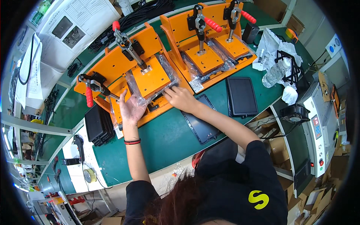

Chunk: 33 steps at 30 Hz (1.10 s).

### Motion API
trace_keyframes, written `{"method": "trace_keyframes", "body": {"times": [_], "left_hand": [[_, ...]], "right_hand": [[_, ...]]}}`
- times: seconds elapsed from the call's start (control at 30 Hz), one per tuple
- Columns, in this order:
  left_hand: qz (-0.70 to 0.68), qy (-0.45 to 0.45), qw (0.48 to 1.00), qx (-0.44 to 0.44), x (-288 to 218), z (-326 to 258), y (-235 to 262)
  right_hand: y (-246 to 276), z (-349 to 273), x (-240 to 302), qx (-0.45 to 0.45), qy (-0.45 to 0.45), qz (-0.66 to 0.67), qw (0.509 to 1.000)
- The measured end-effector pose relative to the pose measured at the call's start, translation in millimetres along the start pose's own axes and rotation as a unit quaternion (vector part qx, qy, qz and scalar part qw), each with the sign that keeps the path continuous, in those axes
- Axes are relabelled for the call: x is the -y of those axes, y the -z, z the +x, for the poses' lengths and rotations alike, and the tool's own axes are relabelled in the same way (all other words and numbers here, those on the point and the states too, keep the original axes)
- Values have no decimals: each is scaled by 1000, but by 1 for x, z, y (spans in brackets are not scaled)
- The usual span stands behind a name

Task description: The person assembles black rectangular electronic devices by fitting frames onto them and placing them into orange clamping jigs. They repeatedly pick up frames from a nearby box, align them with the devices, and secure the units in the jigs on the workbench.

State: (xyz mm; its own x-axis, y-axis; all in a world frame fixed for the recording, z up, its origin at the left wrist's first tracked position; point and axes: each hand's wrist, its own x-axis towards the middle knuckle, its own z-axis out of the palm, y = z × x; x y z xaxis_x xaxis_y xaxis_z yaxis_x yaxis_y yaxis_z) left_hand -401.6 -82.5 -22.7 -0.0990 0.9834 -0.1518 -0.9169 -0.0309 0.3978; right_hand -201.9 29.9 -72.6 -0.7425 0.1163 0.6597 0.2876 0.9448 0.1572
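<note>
My left hand [133, 109] is palm up at the left of the middle orange press plate [152, 77], its fingers spread and empty beside crinkled clear plastic film [141, 100]. On the plate's near right side, my right hand [180, 98] has its fingers bent together against the film-wrapped dark edge; what is between the fingertips is hidden. A toggle clamp [129, 48] with a red grip presses on this plate. Another clamp [96, 85] of the same orange fixture [112, 67] stands by my left hand. Below my right forearm lies a flat black panel [200, 122].
To the right is a second orange fixture [180, 30] with two clamps over film-wrapped parts. Black panels [242, 96] lie on the green table [161, 146]; more black cases [98, 125] are stacked left. A plastic bottle [275, 77], fan [295, 113] and control box [315, 129] are at right.
</note>
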Motion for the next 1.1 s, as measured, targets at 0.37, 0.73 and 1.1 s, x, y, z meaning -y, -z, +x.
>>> {"method": "trace_keyframes", "body": {"times": [0.37, 0.73, 1.1], "left_hand": [[-31, 7, 998, 53, -18, 33, 35], [537, -587, 587, -152, 168, -57, -66], [482, -287, 827, -44, 225, 70, -93]], "right_hand": [[185, -102, 21, -12, -141, 75, 987], [233, -157, 24, -361, -560, 219, 713], [195, -180, -6, -139, -321, -1, 937]]}}
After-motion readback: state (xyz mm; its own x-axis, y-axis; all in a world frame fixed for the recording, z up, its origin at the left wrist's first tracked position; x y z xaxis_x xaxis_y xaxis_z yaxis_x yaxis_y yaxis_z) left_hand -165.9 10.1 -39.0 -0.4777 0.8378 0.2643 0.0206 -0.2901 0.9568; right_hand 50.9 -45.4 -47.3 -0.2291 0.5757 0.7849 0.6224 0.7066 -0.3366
